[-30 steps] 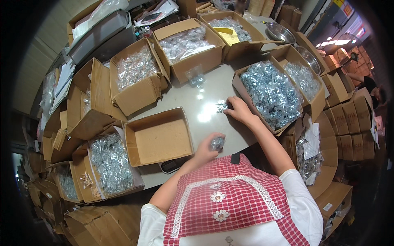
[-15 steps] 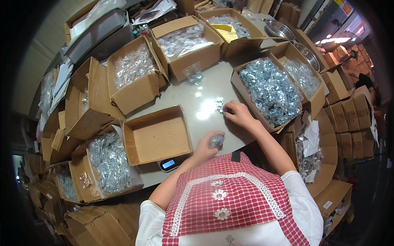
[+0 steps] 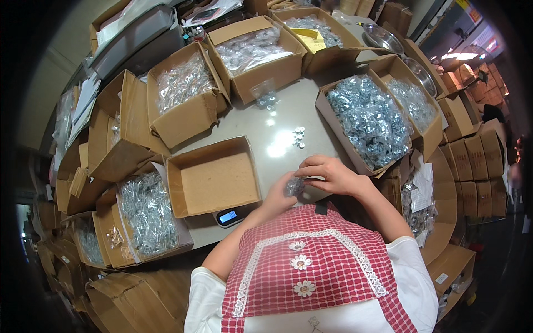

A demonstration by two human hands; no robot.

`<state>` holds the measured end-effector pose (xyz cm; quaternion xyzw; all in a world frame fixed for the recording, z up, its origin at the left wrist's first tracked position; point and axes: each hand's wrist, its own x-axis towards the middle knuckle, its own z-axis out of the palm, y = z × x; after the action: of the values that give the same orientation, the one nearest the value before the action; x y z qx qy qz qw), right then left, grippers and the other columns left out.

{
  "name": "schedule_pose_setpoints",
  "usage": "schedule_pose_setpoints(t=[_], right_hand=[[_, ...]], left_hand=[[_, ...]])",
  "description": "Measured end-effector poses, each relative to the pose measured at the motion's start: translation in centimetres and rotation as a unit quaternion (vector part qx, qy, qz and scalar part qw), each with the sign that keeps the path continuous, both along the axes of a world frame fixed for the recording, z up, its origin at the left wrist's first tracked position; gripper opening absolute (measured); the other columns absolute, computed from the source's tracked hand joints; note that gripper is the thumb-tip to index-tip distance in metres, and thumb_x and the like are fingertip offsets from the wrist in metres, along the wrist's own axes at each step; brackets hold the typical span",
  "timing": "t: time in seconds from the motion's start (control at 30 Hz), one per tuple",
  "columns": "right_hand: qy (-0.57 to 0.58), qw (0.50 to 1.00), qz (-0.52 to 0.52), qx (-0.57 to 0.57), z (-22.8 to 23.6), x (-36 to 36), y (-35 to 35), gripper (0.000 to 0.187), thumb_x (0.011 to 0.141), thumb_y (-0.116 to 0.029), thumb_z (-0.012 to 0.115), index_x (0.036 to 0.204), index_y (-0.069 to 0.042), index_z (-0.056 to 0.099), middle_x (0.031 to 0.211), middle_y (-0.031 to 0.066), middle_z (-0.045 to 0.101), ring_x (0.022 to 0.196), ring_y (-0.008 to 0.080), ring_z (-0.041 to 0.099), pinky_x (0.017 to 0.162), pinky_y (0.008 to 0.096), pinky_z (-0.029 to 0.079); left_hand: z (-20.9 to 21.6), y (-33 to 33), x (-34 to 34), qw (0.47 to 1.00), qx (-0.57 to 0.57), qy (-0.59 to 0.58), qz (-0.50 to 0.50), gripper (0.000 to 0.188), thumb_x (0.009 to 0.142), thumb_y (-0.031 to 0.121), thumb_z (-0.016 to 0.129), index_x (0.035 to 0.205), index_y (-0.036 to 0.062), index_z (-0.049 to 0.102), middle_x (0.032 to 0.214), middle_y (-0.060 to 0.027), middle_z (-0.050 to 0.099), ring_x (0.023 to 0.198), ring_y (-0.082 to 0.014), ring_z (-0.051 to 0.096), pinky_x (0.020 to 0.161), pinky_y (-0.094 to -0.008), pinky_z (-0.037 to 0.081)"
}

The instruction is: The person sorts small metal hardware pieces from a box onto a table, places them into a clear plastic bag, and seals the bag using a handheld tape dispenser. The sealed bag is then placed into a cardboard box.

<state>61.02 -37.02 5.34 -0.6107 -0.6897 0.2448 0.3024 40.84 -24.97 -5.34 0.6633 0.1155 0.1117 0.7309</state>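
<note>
In my left hand (image 3: 277, 198), closed near the table's front edge, is a small clear plastic bag (image 3: 294, 187) with shiny metal pieces inside. My right hand (image 3: 328, 174) is beside it, fingers bent together over the bag's top; whatever they pinch is too small to make out. Just beyond lies a loose little pile of silvery metal pieces (image 3: 298, 136), perhaps washers or nuts. Farther back, another clear bag (image 3: 265, 95) with similar pieces rests on the table.
A shallow cardboard box (image 3: 216, 183) stands on a scale with a lit display (image 3: 227, 216). To the right, an open carton (image 3: 366, 122) brims with bagged metal parts. More cartons (image 3: 255, 50) of bagged parts line the back and left. Steel bowls (image 3: 383, 39) sit at the far right.
My right hand has moved from the loose pile back toward me, to the bag in my left hand. The left hand stays nearly in place, still holding the bag.
</note>
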Motion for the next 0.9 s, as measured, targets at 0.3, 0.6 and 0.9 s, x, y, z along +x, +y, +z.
schedule_pose_setpoints(t=[0.3,0.6,0.9], right_hand=[[-0.084,0.963,-0.239,-0.089,-7.4,4.2,3.9,0.035,0.089,-0.022,0.079,0.118,-0.003,0.071,0.111,0.0195,0.067,0.103,0.0378,0.067,0.089,0.0445,0.055],[-0.127,0.966,-0.222,-0.033,-12.1,5.2,6.9,0.030,0.085,-0.019,0.081,0.109,-0.002,0.070,0.102,0.0183,0.066,0.099,0.0393,0.066,0.085,0.0465,0.054],[0.021,0.997,-0.052,0.047,-2.6,1.5,1.1,0.025,0.087,-0.010,0.079,0.111,-0.005,0.078,0.098,0.0100,0.070,0.085,0.0257,0.068,0.074,0.0358,0.055]], left_hand=[[1.1,0.0,0.2,0.998,-0.047,0.043,-0.011,0.067,0.075,-0.004,0.061,0.141,0.0052,0.055,0.121,-0.0077,0.064,0.105,-0.0166,0.064,0.090,-0.0299,0.053],[0.9,0.2,0.2,1.000,-0.014,0.021,-0.004,0.067,0.074,-0.005,0.060,0.141,0.0065,0.057,0.121,-0.0070,0.064,0.104,-0.0153,0.063,0.089,-0.0291,0.053],[1.0,0.1,0.1,0.998,-0.019,0.058,0.010,0.064,0.074,-0.002,0.060,0.137,0.0066,0.057,0.112,-0.0064,0.065,0.098,-0.0144,0.063,0.082,-0.0283,0.052]])
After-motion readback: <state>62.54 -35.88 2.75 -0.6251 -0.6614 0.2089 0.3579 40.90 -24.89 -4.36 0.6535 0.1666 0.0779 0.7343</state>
